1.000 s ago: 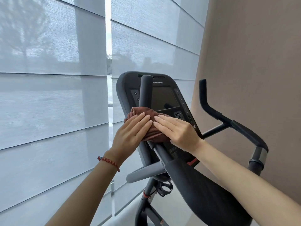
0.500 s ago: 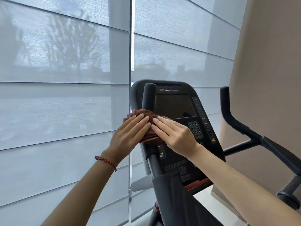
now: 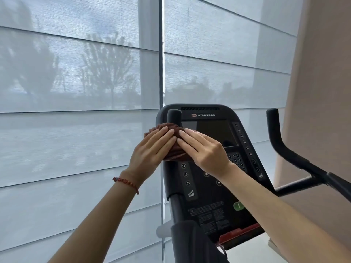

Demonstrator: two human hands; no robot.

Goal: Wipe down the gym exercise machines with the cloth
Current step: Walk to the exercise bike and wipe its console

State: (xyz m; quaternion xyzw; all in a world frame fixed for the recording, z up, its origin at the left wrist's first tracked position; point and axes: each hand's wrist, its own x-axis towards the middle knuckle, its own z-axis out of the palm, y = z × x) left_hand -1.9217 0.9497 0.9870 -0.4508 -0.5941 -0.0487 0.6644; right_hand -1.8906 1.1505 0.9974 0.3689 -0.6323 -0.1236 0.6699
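Note:
A brown cloth (image 3: 175, 150) is wrapped around the upright left handlebar (image 3: 173, 115) of a black exercise machine, just below the bar's rounded top. My left hand (image 3: 150, 151) presses on the cloth from the left and my right hand (image 3: 204, 150) from the right, fingertips meeting over it. Both hands clasp the cloth around the bar. Behind them stands the machine's console (image 3: 214, 168), with a dark screen, keypad and numbered buttons. Most of the cloth is hidden under my fingers.
The right handlebar (image 3: 279, 141) rises at the right, close to a beige wall (image 3: 321, 92). Large windows with translucent blinds (image 3: 76, 92) fill the left and back. A red strip (image 3: 241, 234) lies at the console's lower edge.
Both hands and the cloth have slid up the left handlebar toward its top. My view has tilted upward and moved closer to the console.

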